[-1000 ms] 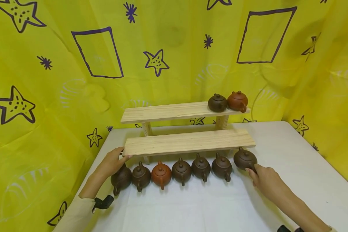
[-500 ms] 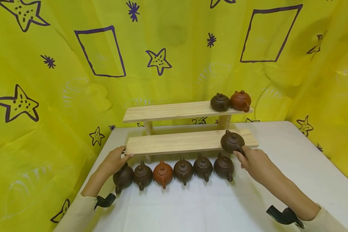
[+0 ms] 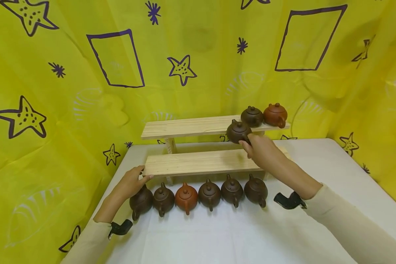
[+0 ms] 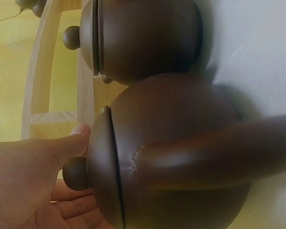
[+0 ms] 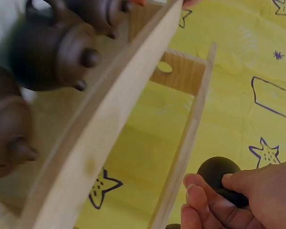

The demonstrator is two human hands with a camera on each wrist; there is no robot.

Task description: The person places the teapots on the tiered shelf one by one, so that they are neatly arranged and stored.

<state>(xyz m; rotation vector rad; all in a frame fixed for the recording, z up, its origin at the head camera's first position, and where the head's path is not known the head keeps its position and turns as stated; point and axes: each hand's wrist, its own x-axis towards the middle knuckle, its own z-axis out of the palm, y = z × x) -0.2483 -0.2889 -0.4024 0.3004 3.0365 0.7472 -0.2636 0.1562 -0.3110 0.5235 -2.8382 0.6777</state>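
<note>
My right hand (image 3: 263, 149) grips a dark brown teapot (image 3: 237, 131) by its handle. The teapot is in the air at the front edge of the upper shelf (image 3: 184, 128), left of a dark teapot (image 3: 252, 116) and a reddish teapot (image 3: 277, 114) standing there. In the right wrist view, only part of the held teapot (image 5: 218, 172) shows past the fingers. My left hand (image 3: 129, 184) holds the left end of the lower shelf (image 3: 198, 162), thumb at its front edge. Just below that hand stands a dark teapot (image 3: 141, 201), partly covered by it in the head view.
On the white table (image 3: 198, 234), teapots line up before the lower shelf: several brown ones, such as the rightmost teapot (image 3: 256, 190), and one orange-red teapot (image 3: 186, 198). A yellow patterned cloth (image 3: 198, 95) hangs behind the wooden stand.
My right hand has lifted the brown teapot from the row's right end, up and leftward past the lower shelf to the upper one. The left hand has stayed on the shelf end.
</note>
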